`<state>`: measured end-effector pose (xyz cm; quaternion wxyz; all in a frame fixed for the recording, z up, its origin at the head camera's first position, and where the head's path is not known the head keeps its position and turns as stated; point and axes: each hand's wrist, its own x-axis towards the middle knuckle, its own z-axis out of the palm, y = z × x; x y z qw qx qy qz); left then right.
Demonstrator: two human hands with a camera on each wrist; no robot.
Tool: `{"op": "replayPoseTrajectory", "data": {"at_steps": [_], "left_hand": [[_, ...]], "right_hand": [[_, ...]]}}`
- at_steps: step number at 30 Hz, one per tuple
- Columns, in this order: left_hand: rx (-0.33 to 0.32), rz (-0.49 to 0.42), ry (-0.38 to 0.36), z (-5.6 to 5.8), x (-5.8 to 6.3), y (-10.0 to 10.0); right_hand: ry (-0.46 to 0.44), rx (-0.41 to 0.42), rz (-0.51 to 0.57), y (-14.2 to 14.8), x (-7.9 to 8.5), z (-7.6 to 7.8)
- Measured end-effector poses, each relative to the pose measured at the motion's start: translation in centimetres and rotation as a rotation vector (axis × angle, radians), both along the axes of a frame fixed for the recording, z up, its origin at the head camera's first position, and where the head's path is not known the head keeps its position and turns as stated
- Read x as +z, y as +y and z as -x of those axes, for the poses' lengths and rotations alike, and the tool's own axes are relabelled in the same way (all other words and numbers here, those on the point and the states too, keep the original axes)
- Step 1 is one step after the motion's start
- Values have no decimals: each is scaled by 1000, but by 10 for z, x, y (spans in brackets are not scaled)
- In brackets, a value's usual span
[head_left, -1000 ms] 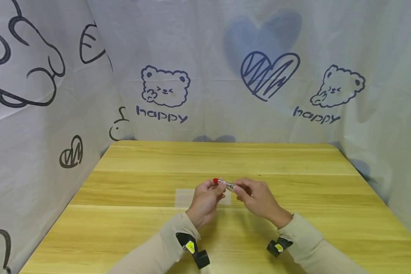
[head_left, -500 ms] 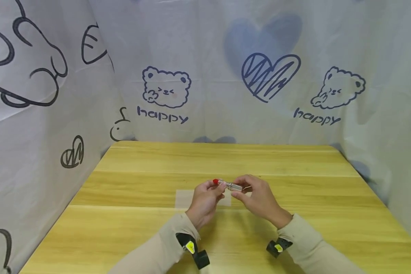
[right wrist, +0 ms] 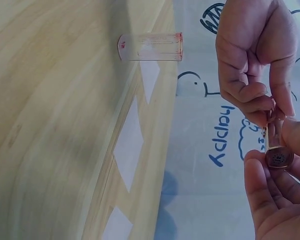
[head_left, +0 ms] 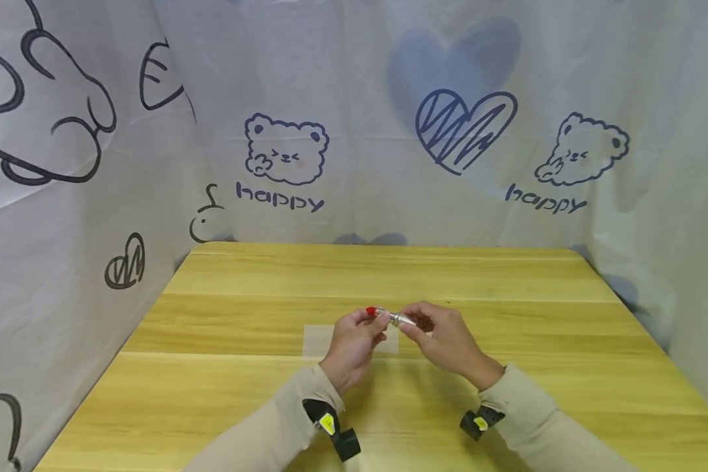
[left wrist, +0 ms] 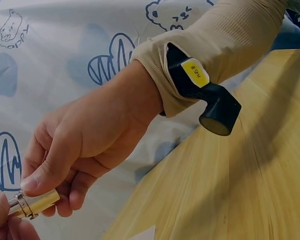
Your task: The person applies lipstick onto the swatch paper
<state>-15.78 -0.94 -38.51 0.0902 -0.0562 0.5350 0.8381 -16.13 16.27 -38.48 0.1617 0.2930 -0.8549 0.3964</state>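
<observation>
Between the two hands, a slim lipstick (head_left: 392,318) with a red tip and a shiny metallic tube is held off the table, lying nearly level. My left hand (head_left: 352,351) pinches the tube near the red end, thumb on the near side. My right hand (head_left: 448,337) grips the base with thumb and fingers, covering part of it. In the left wrist view, the golden base of the lipstick (left wrist: 42,202) shows under the right thumb. The right wrist view shows its round dark end (right wrist: 279,158) among the right hand's fingers.
A white paper piece (head_left: 317,341) lies on the wooden table (head_left: 242,393) beneath the hands. In the right wrist view, a clear cylinder (right wrist: 157,47) with reddish edges stands by white paper patches (right wrist: 129,145). A white curtain (head_left: 372,177) with drawings surrounds the table.
The right hand's fingers loosened half a second ago, exposing the base, and now close round it again with the base turned. The left hand has stayed in place.
</observation>
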Motion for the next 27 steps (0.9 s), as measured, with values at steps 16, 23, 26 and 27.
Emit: {"op": "replayPoseTrajectory", "data": {"at_steps": [16,23,26,27], "left_hand": [[-140,165,36,6,0,-22],[-159,266,71,13,-4,-44],[-152,341,97,17,-7,-56],[-152,370,107,19,-8,-60]], "right_hand": [[-43,9,-32,0,2,11],[-96,-9,-54,1,4,16],[-135,-22,-63,1,3,18],[-147,-25,-65,1,3,19]]}}
